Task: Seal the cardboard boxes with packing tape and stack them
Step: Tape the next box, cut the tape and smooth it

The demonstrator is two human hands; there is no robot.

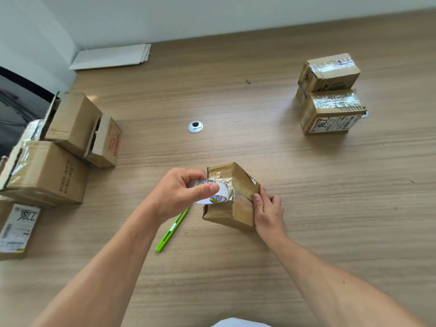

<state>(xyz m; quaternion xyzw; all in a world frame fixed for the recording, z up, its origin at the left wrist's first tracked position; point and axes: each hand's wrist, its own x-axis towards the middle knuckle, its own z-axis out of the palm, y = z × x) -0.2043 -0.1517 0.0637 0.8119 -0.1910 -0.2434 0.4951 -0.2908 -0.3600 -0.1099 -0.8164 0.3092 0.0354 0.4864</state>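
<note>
Crowding the left edge, partly cut off, open boxes [73, 123] are showing insides too dark to read. A green cutter [171, 231] is lying half hidden under the left grip [181, 192], which is curling around a tape roll [218, 197] against the box [240, 208] mid-surface [236, 102]. The right grip [267, 208] is clutching the box's corner. Taped boxes [330, 90] are sitting together far right.

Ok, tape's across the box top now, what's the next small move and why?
Probably pull the tape roll in the left hand down over the box edge nearest it, while the right hand holds the box. The shiny strip across the top is not yet cut from the roll, and the green knife lies close by.
</note>
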